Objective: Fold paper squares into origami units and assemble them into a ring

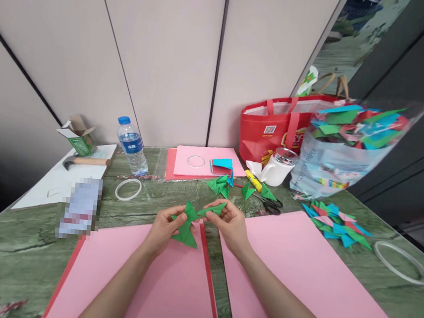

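My left hand [168, 227] pinches a green folded-paper piece [189, 227] with several pointed tips, above a pink sheet [140, 282] edged in red. Close beside it, my right hand [230, 224] grips a slim green folded-paper strip [212, 209] between thumb and fingers. The strip's left tip meets the larger piece; whether it is tucked in, I cannot tell. Just beyond my hands lie more green folded pieces [220, 185], a pair of black-handled scissors [273, 204] and a yellow glue stick [254, 180].
Pink paper [298, 272] lies at right, near a pile of folded pieces [337, 223] and a white ring [400, 262]. Behind stand a white mug [277, 169], a plastic bag of folded paper [331, 165] and a red bag [260, 128]. A water bottle [132, 146] and hammer [88, 161] are left.
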`<state>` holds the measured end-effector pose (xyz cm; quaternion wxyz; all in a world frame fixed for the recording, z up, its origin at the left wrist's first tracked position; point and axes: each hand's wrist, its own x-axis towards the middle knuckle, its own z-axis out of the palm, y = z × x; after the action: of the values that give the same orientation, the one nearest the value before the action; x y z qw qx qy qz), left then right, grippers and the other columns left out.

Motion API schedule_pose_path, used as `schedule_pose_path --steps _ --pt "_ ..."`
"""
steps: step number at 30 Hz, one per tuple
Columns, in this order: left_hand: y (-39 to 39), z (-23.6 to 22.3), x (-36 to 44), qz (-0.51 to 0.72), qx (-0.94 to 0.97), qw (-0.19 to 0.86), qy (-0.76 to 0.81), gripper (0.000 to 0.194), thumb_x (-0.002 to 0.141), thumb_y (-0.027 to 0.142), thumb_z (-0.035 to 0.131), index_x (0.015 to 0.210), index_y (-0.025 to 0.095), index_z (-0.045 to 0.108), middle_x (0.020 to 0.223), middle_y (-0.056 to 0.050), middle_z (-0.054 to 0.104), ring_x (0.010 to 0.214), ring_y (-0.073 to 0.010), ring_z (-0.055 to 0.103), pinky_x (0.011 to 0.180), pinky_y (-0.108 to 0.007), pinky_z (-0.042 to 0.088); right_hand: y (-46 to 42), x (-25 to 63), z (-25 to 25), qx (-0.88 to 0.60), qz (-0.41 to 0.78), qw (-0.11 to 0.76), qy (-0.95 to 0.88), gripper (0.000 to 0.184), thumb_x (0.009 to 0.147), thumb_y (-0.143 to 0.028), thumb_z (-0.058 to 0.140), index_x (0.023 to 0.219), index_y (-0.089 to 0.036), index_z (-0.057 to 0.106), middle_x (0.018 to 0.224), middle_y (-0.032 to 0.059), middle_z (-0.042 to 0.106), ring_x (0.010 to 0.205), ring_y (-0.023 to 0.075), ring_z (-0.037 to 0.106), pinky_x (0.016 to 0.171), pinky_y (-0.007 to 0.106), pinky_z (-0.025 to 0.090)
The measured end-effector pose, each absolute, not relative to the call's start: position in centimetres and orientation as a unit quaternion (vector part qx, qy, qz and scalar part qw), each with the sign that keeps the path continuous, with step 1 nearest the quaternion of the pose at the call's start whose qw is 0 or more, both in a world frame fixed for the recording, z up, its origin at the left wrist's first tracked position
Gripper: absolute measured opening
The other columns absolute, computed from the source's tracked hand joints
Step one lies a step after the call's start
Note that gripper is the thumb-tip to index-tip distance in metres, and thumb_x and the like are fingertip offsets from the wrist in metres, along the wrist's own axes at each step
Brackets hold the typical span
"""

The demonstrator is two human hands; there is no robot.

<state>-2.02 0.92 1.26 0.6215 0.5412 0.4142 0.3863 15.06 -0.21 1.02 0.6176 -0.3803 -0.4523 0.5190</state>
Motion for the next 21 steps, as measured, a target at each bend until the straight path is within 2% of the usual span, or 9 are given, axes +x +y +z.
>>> schedule_pose_path --steps 5,21 --pt "0.91 1.4 -2.08 0.384 0.553 0.612 0.415 0.038 0.075 0.042 0.055 0.099 0.014 0.063 0.067 -0.006 0.066 0.058 -0.0146 0.056 0.047 -0.019 0.033 -0.55 14.93 1.4 -0.385 0.504 0.617 -0.466 0.021 0.064 -0.027 0.069 0.078 -0.02 0.055 0.08 0.0022 0.066 0.064 0.0149 0.062 0.063 0.031 0.051" --pt "0.94 1.46 -2.15 0.381 0.57 0.593 0.422 0.036 0.076 0.042 0.053 0.097 0.015 0.064 0.066 -0.006 0.066 0.06 -0.0147 0.056 0.05 -0.02 0.032 -0.72 14.99 1.52 -0.399 0.472 0.613 -0.493 0.016 0.068 -0.023 0.065 0.079 -0.02 0.054 0.082 0.0035 0.065 0.065 0.0143 0.061 0.064 0.03 0.05"
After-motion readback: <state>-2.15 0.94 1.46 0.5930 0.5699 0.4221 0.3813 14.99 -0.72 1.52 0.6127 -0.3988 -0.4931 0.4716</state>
